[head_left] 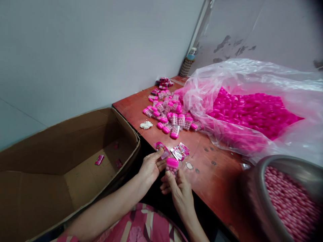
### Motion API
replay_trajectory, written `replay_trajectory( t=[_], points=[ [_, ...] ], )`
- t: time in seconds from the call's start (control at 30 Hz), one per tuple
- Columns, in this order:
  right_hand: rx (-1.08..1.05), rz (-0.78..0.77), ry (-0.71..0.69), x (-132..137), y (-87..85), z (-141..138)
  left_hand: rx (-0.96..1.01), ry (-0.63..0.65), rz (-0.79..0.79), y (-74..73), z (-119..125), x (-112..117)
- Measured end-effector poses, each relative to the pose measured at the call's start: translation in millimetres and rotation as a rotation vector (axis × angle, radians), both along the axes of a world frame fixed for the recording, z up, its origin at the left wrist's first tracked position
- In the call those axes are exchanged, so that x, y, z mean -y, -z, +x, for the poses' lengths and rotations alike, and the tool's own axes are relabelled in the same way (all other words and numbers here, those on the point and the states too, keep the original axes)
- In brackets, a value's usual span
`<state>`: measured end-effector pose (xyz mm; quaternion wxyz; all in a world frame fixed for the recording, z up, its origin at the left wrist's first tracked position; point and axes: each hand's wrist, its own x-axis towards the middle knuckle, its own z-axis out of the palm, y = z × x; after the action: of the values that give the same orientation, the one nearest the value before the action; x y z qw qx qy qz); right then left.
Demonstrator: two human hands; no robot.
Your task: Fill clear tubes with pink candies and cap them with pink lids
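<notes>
My right hand [179, 193] pinches a small clear container with a pink cap [172, 166], filled with pink candies, at the near edge of the red-brown table [219, 174]. My left hand [150, 167] is beside it, fingers curled on a pink foil wrapper [161, 148]. Another pink and clear wrapper [180, 151] lies on the table just beyond my fingers. Further back sits a pile of several filled pink-capped containers [168, 112].
A large open cardboard box [75, 158] stands left of the table with a few pink packs inside. A clear plastic bag of pink caps [252, 112] covers the right. A metal bowl of pink candies [290, 198] sits near right. A bottle [188, 62] stands in the far corner.
</notes>
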<state>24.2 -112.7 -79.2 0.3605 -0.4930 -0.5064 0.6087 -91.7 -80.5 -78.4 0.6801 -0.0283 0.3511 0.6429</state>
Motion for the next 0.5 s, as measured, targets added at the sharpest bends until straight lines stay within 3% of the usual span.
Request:
replay_trajectory(
  t=[0.33, 0.5],
  points=[
    [0.0, -0.019, 0.007, -4.8, -2.4, -3.1, -0.133, 0.045, 0.047, -3.9, 6.5, 5.1],
    [-0.154, -0.12, -0.084, -9.0, 1.1, -1.7, -0.186, 0.095, 0.073, -6.3, 4.7, 2.8]
  ],
)
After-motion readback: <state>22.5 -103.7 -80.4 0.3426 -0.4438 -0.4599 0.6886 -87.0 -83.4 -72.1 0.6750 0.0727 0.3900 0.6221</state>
